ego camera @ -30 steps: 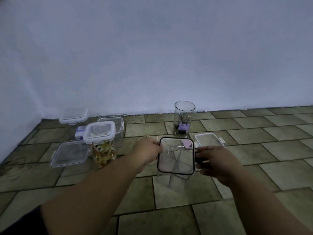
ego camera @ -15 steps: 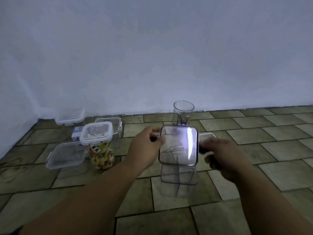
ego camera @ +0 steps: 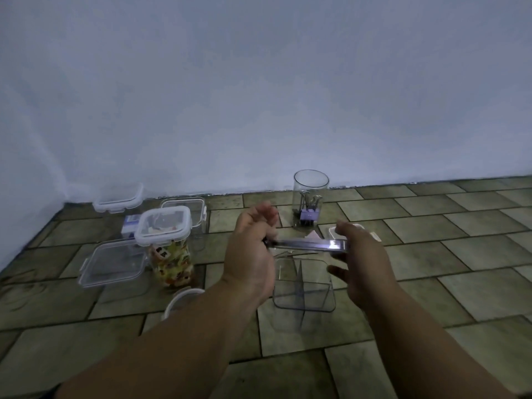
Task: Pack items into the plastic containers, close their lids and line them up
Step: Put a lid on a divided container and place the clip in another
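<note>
— What have your hands got hold of?

— A flat lid [ego camera: 308,245], seen almost edge-on, level above the clear divided container [ego camera: 303,285] on the tiled floor [ego camera: 431,283]. My left hand [ego camera: 253,254] is closed round its left end, fingers curled over the top. My right hand [ego camera: 359,263] pinches the right end, thumb on top and fingers spread loosely beneath. A bright glare sits on the lid near my right thumb.

— Is the lid on the container?

— I can't tell whether it touches the rim; it looks just above it. The container stands upright between my wrists, its inner walls crossing in the middle.

— What lies around you?

— To my left, a tall jar [ego camera: 169,249] full of coloured bits, its white clip lid shut. Beside that, nearer the left wall, a clear shallow box [ego camera: 113,262] lies flat. Behind the jar stand another clear box [ego camera: 190,211], a small white and blue packet [ego camera: 131,224], and a white-rimmed lid [ego camera: 119,198] propped at the wall's foot. Part of a white round rim [ego camera: 180,300] shows by my left forearm.

— And farther back?

— A round clear tumbler [ego camera: 309,203] near the wall, open at the top, holding purple binder clips [ego camera: 308,213]. Just behind my right hand, another white-edged lid [ego camera: 352,230] lies on the floor — mostly hidden — with something pink [ego camera: 312,235] beside it.
</note>
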